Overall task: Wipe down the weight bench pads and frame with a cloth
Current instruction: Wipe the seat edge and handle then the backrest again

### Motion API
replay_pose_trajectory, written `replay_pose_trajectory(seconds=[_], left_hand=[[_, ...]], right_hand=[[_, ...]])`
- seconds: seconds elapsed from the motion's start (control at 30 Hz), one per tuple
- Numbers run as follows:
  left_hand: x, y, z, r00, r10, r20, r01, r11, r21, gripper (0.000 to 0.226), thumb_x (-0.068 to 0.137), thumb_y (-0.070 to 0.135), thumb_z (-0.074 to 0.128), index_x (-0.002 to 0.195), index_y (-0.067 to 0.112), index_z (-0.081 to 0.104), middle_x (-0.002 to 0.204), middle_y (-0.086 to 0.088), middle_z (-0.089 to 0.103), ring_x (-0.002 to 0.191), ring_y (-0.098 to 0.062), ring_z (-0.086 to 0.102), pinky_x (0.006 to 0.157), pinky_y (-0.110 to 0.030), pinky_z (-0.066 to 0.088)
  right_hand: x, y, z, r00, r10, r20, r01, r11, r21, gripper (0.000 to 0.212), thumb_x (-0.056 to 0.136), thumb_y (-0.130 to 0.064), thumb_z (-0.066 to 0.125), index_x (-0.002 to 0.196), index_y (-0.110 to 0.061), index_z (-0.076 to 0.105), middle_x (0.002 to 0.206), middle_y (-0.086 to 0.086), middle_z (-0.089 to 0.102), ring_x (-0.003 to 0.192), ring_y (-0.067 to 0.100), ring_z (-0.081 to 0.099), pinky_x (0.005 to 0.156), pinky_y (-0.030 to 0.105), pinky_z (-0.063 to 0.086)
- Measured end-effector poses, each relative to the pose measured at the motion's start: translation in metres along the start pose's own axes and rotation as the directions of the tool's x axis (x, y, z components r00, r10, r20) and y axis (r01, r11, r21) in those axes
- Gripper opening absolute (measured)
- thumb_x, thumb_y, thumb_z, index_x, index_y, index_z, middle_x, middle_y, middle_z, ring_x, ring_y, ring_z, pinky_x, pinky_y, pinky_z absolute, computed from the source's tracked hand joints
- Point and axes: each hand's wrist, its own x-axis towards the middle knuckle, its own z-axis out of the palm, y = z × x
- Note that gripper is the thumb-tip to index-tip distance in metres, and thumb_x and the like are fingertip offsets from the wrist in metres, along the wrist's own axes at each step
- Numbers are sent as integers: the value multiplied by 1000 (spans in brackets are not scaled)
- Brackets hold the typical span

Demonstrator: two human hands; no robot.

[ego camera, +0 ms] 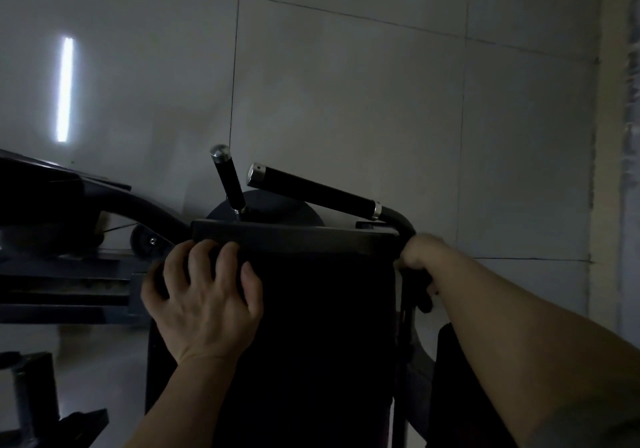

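The black bench pad [311, 326] stands upright in the middle of the dim head view. My left hand [204, 302] lies on its upper left corner, fingers curled over the pad's edge. My right hand [426, 253] is at the pad's upper right edge, closed around the curved black frame tube [403, 224], with what looks like a dark cloth [420, 290] bunched under it. Two black grip handles with chrome ends, a long one [311, 193] and a short one [228, 181], stick up behind the pad's top.
Another dark machine [52, 198] with a curved arm and a small wheel stands at the left. A grey tiled wall [346, 101] is close behind. A second dark pad [453, 378] is at the lower right, a metal post [27, 395] at the lower left.
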Motion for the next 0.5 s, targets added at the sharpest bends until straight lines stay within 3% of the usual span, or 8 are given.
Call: replay_pose_trajectory(seconds=[0.13, 0.2, 0.33, 0.4, 0.47, 0.5], left_hand=[[1, 1, -3, 1000, -11, -6, 10, 998, -67, 36, 84, 41, 35, 99, 21, 61, 108, -7, 59, 119, -28, 40, 98, -48, 22], [1, 1, -4, 1000, 0, -18, -2, 994, -107, 32, 84, 40, 37, 97, 21, 61, 106, -7, 59, 117, -28, 41, 97, -48, 22], [-1, -3, -15, 995, 10, 98, 6, 987, -164, 27, 89, 37, 43, 100, 23, 62, 111, -6, 60, 119, -28, 41, 97, -51, 27], [2, -4, -29, 980, 24, 198, 20, 976, -217, 33, 90, 43, 40, 111, 27, 60, 122, -4, 57, 126, -26, 38, 102, -51, 27], [6, -3, -54, 934, 93, 345, 61, 910, -410, 43, 91, 50, 43, 128, 30, 50, 136, -3, 50, 133, -25, 35, 107, -49, 23], [5, -1, -79, 905, 173, 390, 104, 797, -595, 48, 90, 55, 42, 131, 30, 46, 136, -3, 50, 132, -24, 39, 106, -47, 27]], right_hand=[[-48, -10, -57, 964, -64, -258, 89, 992, 88, 30, 78, -24, 65, 103, -7, 62, 94, 12, 59, 81, 26, 58, 65, 23, 42], [-88, -14, -77, 949, -127, -288, 179, 970, 164, 31, 74, -25, 69, 99, -8, 61, 95, 11, 59, 82, 25, 58, 65, 24, 43], [-186, -11, -83, 877, -327, -353, 466, 761, 451, 37, 71, -16, 76, 101, -10, 56, 99, 9, 60, 90, 23, 59, 68, 27, 47], [-238, -1, -81, 838, -420, -348, 545, 674, 499, 44, 71, -12, 77, 109, -13, 54, 96, 4, 60, 94, 23, 61, 76, 31, 51], [-286, 12, -76, 810, -514, -283, 584, 659, 475, 44, 76, -11, 73, 116, -14, 55, 97, 2, 62, 95, 23, 63, 79, 31, 52], [-309, 18, -72, 807, -543, -230, 585, 683, 438, 39, 79, -13, 71, 115, -15, 56, 98, 3, 64, 94, 23, 64, 79, 31, 52]])
